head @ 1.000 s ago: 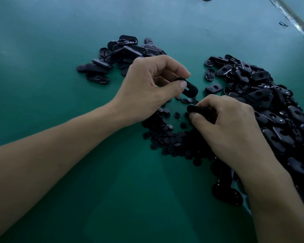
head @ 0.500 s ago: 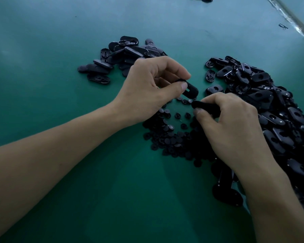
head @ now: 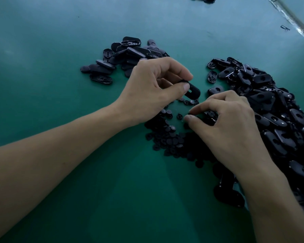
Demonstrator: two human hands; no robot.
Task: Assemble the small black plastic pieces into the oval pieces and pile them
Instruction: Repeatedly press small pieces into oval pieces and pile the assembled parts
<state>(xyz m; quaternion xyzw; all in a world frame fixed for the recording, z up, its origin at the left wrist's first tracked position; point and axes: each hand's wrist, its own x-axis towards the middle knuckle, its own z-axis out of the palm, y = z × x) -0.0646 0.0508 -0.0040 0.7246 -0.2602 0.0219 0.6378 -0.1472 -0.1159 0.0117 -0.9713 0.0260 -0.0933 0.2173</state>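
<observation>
The left hand (head: pixel 147 90) pinched one oval piece (head: pixel 193 91) between thumb and curled fingers, holding it tilted just above the green table (head: pixel 68 181). The right hand (head: pixel 230 125) hovered close beside it, thumb and forefinger tips drawn nearly together over the scatter of small round pieces (head: pixel 168 139); whether they gripped one could not be told. A big heap of loose oval pieces (head: pixel 270 95) lay along the right, partly under the right forearm. A smaller pile of oval pieces (head: pixel 123 57) lay beyond the left hand.
</observation>
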